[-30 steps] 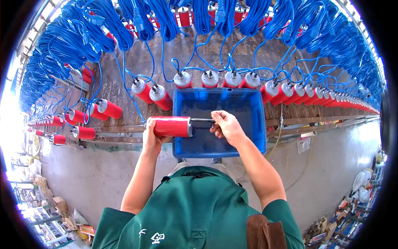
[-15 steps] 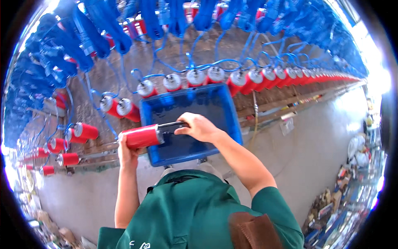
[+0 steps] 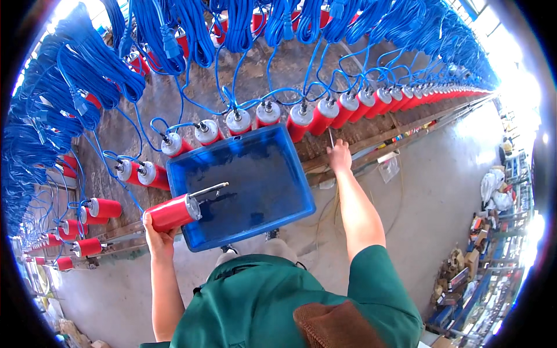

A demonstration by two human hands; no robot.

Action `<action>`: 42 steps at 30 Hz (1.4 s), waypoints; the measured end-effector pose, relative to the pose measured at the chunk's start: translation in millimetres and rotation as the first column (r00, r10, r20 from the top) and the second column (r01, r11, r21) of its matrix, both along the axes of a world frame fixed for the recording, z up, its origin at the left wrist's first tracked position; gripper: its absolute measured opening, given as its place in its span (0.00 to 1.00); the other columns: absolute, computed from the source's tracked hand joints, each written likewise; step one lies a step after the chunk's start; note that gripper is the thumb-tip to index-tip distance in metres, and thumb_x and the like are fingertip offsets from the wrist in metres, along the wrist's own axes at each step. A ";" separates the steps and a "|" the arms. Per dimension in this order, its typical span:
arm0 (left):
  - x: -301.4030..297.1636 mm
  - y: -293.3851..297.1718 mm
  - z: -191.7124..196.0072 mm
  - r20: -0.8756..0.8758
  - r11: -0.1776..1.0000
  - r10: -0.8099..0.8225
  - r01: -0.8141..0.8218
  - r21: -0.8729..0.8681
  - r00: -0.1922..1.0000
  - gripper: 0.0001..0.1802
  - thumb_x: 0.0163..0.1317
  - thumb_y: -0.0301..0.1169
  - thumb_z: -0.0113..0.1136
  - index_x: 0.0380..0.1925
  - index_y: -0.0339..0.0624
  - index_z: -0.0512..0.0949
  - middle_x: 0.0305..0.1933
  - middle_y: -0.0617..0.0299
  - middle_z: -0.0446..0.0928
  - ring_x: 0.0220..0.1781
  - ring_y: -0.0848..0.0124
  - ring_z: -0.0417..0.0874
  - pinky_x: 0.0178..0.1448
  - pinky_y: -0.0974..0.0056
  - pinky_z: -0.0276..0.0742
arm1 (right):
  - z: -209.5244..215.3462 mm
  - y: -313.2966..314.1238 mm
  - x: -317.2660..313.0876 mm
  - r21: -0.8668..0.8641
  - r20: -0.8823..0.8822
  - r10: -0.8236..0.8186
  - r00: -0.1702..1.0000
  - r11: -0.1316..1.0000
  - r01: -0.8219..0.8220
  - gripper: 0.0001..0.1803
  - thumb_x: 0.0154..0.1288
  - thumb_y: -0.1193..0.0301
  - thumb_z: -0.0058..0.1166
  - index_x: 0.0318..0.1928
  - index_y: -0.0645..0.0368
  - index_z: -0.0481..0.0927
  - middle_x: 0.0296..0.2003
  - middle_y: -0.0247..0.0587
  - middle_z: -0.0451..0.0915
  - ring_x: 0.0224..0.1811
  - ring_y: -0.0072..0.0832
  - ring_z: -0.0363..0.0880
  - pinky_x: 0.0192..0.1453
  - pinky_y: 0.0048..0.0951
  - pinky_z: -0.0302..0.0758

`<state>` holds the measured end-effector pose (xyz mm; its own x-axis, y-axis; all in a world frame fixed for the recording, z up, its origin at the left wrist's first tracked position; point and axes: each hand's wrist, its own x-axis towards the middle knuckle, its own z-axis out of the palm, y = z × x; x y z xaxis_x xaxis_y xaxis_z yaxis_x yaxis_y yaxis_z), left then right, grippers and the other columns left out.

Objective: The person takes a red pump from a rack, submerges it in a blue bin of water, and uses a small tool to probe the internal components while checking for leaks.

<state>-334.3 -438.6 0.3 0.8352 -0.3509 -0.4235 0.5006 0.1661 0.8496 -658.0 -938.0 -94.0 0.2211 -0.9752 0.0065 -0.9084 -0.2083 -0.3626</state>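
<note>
The left hand [image 3: 158,236] was closed around the back end of a red cylinder [image 3: 172,212], its metal shaft pointing away over the blue crate [image 3: 290,191] just beside it. The right hand [image 3: 339,156] reached past the crate to the bench [image 3: 371,145], fingers curled at a thin rod [image 3: 330,137]; its grip could not be told

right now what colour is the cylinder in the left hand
Red, with a silver end cap and metal shaft; the cylinder shows best in the head view, gripped by the left hand.
</note>
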 end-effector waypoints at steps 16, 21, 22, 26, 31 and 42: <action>7.8 9.7 -12.0 -0.051 0.997 -0.056 0.054 -0.049 0.997 0.42 0.64 0.66 0.65 0.64 0.46 0.71 0.60 0.52 0.82 0.62 0.56 0.85 0.62 0.51 0.87 | 145.2 111.8 -36.6 0.182 0.810 0.058 0.583 0.921 -0.345 0.28 0.83 0.74 0.44 0.78 0.53 0.59 0.22 0.33 0.75 0.22 0.22 0.75 0.30 0.26 0.74; 13.3 11.2 -16.4 -0.063 0.997 -0.051 0.047 -0.063 0.997 0.44 0.62 0.67 0.67 0.64 0.45 0.72 0.62 0.52 0.81 0.64 0.56 0.84 0.64 0.48 0.87 | 190.5 177.4 -3.3 0.062 0.863 0.154 0.481 0.913 -0.404 0.41 0.78 0.83 0.47 0.84 0.48 0.47 0.43 0.40 0.77 0.30 0.21 0.77 0.31 0.27 0.81; 14.6 10.8 -17.7 -0.065 0.996 -0.057 0.052 -0.065 0.996 0.44 0.62 0.67 0.67 0.64 0.45 0.72 0.62 0.52 0.81 0.64 0.56 0.84 0.64 0.48 0.87 | 193.1 180.2 4.3 0.111 0.873 0.118 0.474 0.897 -0.428 0.43 0.75 0.85 0.48 0.83 0.49 0.48 0.44 0.40 0.76 0.30 0.21 0.77 0.32 0.27 0.83; 15.7 6.8 -18.0 -0.103 0.994 -0.074 0.065 -0.086 0.992 0.42 0.62 0.65 0.68 0.64 0.47 0.72 0.63 0.52 0.81 0.65 0.55 0.83 0.64 0.47 0.86 | 186.9 198.6 38.2 -0.025 0.767 0.259 0.588 0.926 -0.376 0.18 0.79 0.71 0.56 0.63 0.56 0.69 0.33 0.44 0.78 0.33 0.33 0.81 0.43 0.35 0.78; 9.0 9.6 -4.5 -0.101 0.996 -0.029 0.020 -0.087 0.995 0.37 0.65 0.62 0.66 0.63 0.50 0.74 0.62 0.56 0.81 0.64 0.58 0.83 0.63 0.52 0.84 | 203.3 210.9 88.4 0.477 0.724 0.096 0.683 0.646 -0.596 0.09 0.80 0.67 0.54 0.48 0.58 0.71 0.29 0.40 0.78 0.30 0.29 0.80 0.36 0.35 0.76; 4.4 1.3 4.4 -0.070 0.995 -0.064 0.059 -0.080 0.995 0.32 0.70 0.58 0.61 0.63 0.52 0.68 0.59 0.51 0.81 0.59 0.56 0.86 0.57 0.49 0.88 | 135.2 218.2 148.3 0.645 0.761 -0.393 0.517 0.365 -0.671 0.11 0.75 0.70 0.43 0.41 0.61 0.78 0.29 0.40 0.77 0.15 0.14 0.61 0.14 0.20 0.57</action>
